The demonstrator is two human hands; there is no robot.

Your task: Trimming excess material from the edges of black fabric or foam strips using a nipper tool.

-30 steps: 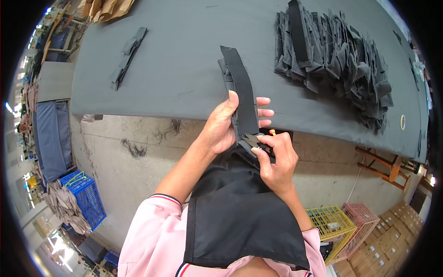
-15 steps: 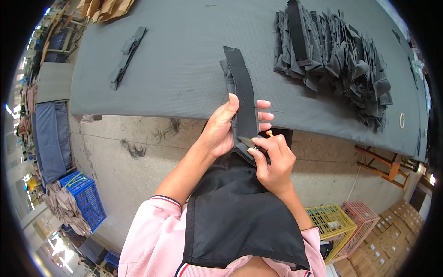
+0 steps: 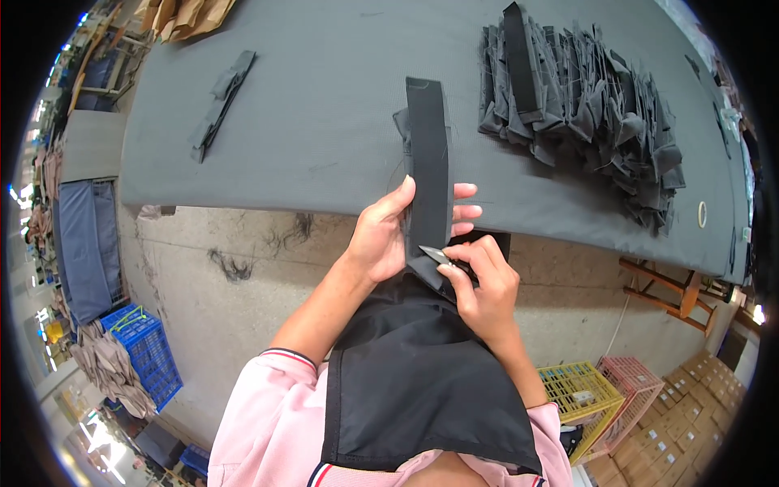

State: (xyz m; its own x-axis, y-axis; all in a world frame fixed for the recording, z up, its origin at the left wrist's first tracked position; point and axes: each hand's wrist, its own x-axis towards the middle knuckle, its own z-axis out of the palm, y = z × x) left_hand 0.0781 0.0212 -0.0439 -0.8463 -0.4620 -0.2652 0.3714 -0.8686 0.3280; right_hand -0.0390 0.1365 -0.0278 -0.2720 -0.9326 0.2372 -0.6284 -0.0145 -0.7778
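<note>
My left hand (image 3: 388, 237) grips a long dark fabric strip (image 3: 428, 150) near its lower end, thumb in front and fingers behind, holding it upright over the table edge. My right hand (image 3: 485, 286) is closed on small metal thread snips (image 3: 439, 256), whose blades point left and touch the bottom of the strip just below my left thumb. A dark apron (image 3: 414, 373) hangs down my front beneath both hands.
A grey cloth-covered table (image 3: 324, 105) carries a large pile of similar dark pieces (image 3: 584, 114) at right and one separate piece (image 3: 219, 97) at left. A tape roll (image 3: 702, 213) lies far right. Blue crate (image 3: 146, 349), yellow crate (image 3: 580, 390) and pink crate (image 3: 637, 381) stand on the floor.
The right hand with the snips has shifted slightly along the strip's lower end; the blades now show at the fabric. The left hand keeps its grip.
</note>
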